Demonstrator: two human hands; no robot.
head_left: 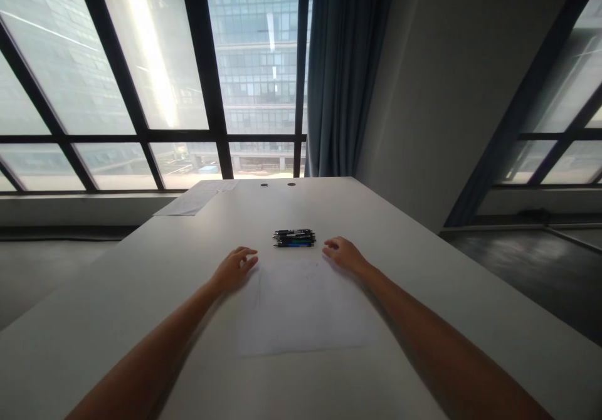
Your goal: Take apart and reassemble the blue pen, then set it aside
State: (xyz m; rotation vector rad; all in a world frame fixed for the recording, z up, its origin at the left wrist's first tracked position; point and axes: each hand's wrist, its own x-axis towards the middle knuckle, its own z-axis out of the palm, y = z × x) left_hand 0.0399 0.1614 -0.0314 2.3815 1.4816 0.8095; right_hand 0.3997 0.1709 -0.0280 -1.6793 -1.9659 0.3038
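Observation:
A small pile of several dark pens [294, 238], one with a blue barrel, lies on the white table [141, 282] ahead of me. A white sheet of paper [305, 307] lies flat between my forearms. My left hand [235, 268] rests at the sheet's upper left corner, fingers loosely curled and holding nothing. Over by the sheet's upper right corner, my right hand [344, 254] rests palm down, fingers apart and empty, just right of the pens.
More paper sheets [197, 197] lie at the table's far left corner. Two round cable holes [277, 184] sit near the far edge. Large windows and a blue curtain [345, 69] stand behind the table; dark floor lies to the right.

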